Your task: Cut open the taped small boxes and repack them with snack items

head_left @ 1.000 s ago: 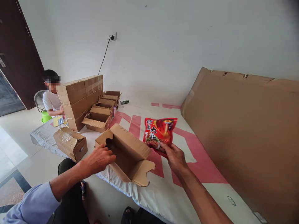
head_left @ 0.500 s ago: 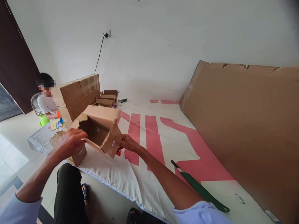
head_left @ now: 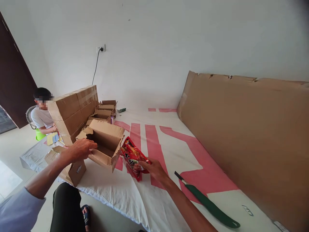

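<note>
My left hand [head_left: 83,149] grips the near left edge of an open cardboard box [head_left: 105,160], which is tilted so that its inside faces me. The part of the box interior that shows has nothing in it. In my right hand [head_left: 154,168] is a shiny red printed packet [head_left: 135,158], pinched at its right end beside the box's right wall. Below and left of my left hand, a smaller cardboard box [head_left: 76,170] with a printed mark stands at the table edge.
Stacked cartons [head_left: 72,112] stand at the left, with more open boxes [head_left: 106,108] behind. A green-handled tool [head_left: 210,203] lies at the right. A large cardboard sheet [head_left: 241,135] leans on the wall. Another person [head_left: 42,114] sits at the far left. A red-and-white cloth [head_left: 180,154] covers the table.
My right hand has moved away from the box, and the red packet, mostly hidden before, now shows in it. The box has tipped a little while my left hand keeps its edge.
</note>
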